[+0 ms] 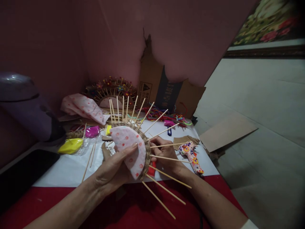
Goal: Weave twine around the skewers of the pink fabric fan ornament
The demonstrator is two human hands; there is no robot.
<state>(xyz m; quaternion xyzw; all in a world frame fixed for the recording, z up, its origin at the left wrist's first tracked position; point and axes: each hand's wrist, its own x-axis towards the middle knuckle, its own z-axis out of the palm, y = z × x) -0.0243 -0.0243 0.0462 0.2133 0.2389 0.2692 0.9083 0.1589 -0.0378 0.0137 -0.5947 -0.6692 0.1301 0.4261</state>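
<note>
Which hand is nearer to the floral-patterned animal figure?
Right. The right hand is just left of the floral-patterned animal figure, by the semicircular piece's braided edge; the left hand is farther left, holding the fabric-covered semicircular piece.

Your left hand (116, 165) grips a half-round piece (130, 143) covered in pale cloth printed with small red flowers, your thumb flat across its front. Twine (148, 152) edges the curve, and thin wooden sticks (156, 121) fan outward from it. Your right hand (165, 156) is at that edge, fingers among the sticks; what they pinch is partly hidden. A patterned animal figure (192, 156) lies just beside your right wrist on the white-covered counter (59, 178). To your left sit yellow (71, 146) and magenta packets (92, 131); behind, torn cardboard (152, 79) leans against the wall (114, 38) near tangled coloured yarn (162, 114).
</note>
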